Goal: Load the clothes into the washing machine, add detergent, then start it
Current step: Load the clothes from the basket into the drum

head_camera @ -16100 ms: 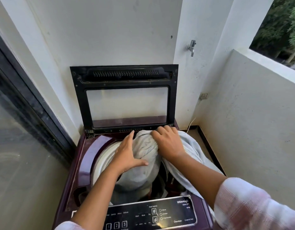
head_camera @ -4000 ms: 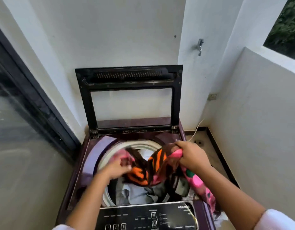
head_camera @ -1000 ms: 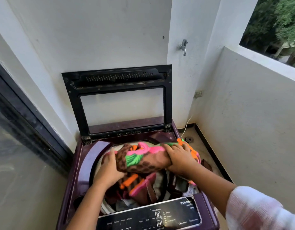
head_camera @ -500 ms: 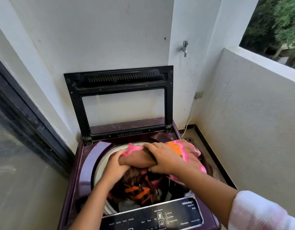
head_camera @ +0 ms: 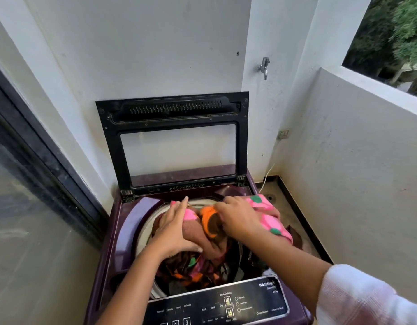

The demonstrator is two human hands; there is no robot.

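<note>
we push a bright cloth (head_camera: 266, 215) down into the washer (head_camera: 119, 231)
our left hand (head_camera: 173, 233) lies flat on the brown part of the cloth, fingers straight and close together, thumb stretched out to the side; our right hand (head_camera: 238, 219) has its fingers curled into the orange and pink folds, gripping them. the cloth bulges over the mouth of the drum (head_camera: 144, 231), and its pink end with green spots hangs over the washer's right edge. other clothes (head_camera: 186, 273) lie lower in the drum, below our hands. the lid (head_camera: 172, 109) stands upright against the wall (head_camera: 156, 43) behind. the panel (head_camera: 217, 304) runs along the near edge, under our wrists. a tap (head_camera: 263, 66) sticks out of the wall above right, and a glass door (head_camera: 27, 231) is to the left
</note>
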